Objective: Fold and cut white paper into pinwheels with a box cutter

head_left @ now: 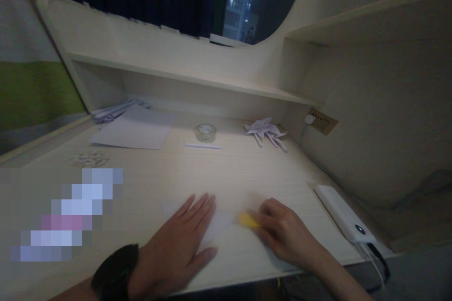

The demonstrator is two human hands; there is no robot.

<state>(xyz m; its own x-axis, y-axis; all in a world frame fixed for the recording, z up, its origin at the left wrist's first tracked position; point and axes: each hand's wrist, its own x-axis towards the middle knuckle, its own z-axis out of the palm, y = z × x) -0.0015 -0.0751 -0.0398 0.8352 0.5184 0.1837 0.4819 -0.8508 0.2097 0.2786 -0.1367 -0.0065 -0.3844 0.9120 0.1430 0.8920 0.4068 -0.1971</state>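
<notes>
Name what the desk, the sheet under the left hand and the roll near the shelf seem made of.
Desk: likely laminated board, pale with fine grain lines. Sheet under the left hand: apparently thin white paper, lying flat. Roll: probably clear plastic tape, see-through and glossy.

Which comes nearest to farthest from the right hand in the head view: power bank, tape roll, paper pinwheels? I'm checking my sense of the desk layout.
From the right hand:
1. Power bank, just right of it at the desk edge.
2. Tape roll, farther back, slightly left.
3. Paper pinwheels, at the back near the wall socket; close to the tape roll's distance.
</notes>
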